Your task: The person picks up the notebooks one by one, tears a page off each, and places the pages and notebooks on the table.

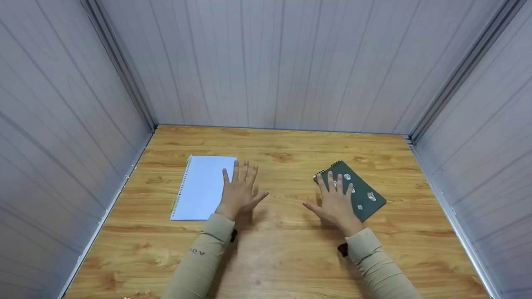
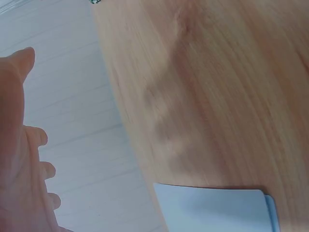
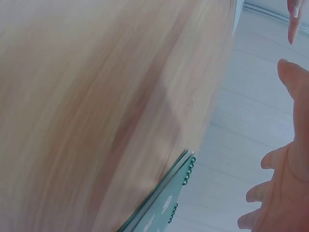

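A spiral-bound notebook with a blank white page (image 1: 198,187) lies on the left of the wooden table. My left hand (image 1: 237,195) hovers at its right side with fingers spread, and it holds nothing. In the left wrist view, a corner of white paper (image 2: 217,208) shows below that raised hand (image 2: 17,159). On the right lies a dark green spiral notebook (image 1: 362,194) with white stickers, turned at an angle. Above its left part is my right hand (image 1: 336,205), fingers apart and holding nothing. The right wrist view shows the green notebook's edge (image 3: 161,203) beside the table surface.
The wooden tabletop (image 1: 278,249) runs back to a pale panelled wall (image 1: 274,62). Similar side walls with metal edging stand left and right. Bare wood lies between the two notebooks. Dark bands (image 1: 343,249) show at both wrists.
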Demonstrator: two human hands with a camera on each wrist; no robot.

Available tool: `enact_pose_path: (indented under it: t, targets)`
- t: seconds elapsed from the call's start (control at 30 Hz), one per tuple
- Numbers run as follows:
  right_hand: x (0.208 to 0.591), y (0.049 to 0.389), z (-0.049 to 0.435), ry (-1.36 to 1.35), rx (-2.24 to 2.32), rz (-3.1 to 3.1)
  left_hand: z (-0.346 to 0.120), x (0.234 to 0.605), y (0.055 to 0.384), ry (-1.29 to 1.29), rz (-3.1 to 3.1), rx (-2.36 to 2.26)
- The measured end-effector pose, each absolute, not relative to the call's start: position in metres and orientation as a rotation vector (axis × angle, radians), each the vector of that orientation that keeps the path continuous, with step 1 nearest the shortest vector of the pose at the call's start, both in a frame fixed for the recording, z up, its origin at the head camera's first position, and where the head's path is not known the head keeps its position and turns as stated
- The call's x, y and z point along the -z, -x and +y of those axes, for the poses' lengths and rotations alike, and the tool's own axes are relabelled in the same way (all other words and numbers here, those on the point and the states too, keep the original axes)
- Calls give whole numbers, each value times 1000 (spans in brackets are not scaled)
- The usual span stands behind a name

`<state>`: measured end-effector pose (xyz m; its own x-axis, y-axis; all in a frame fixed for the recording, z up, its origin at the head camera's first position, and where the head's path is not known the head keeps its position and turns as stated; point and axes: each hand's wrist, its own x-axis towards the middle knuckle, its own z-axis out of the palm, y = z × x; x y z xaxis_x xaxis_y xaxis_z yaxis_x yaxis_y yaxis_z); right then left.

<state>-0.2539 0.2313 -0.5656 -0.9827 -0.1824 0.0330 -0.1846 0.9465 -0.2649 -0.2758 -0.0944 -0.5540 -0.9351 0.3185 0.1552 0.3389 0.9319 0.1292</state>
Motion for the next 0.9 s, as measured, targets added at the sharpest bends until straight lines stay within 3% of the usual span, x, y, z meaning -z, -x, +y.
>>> enact_pose_path:
  t: [0.63, 0.9]
  targets:
    - [558, 263, 270, -157, -413, -3123, -85, 551, 286, 513, -3010, 280]
    - [565, 268, 299, -76, -446, -3143, -77, 550, 288, 638, -3011, 349]
